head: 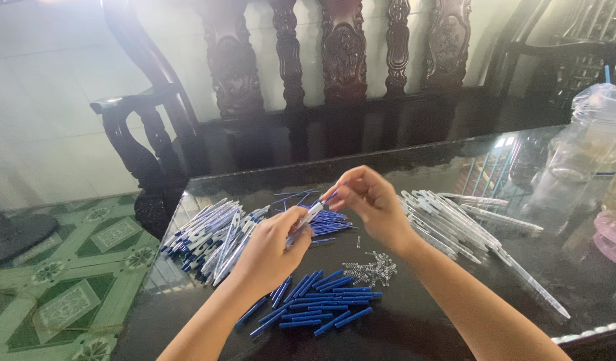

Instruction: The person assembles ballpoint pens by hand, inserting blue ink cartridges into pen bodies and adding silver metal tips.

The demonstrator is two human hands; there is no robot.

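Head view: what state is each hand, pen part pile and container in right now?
Left hand: closed around a pen barrel.
Pen barrel: held tilted above the table, tip toward the right hand.
Right hand: fingers pinched at the barrel's upper end.
Blue-capped pens: heaped at left.
Blue pieces: loose pile, flat.
Springs: small scattered cluster.
White barrels: heaped at right.
Plastic jar: upright; contents unclear.

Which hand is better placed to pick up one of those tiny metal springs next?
Probably the right hand: the small metal springs lie just below its wrist, while the left hand grips the pen barrel.
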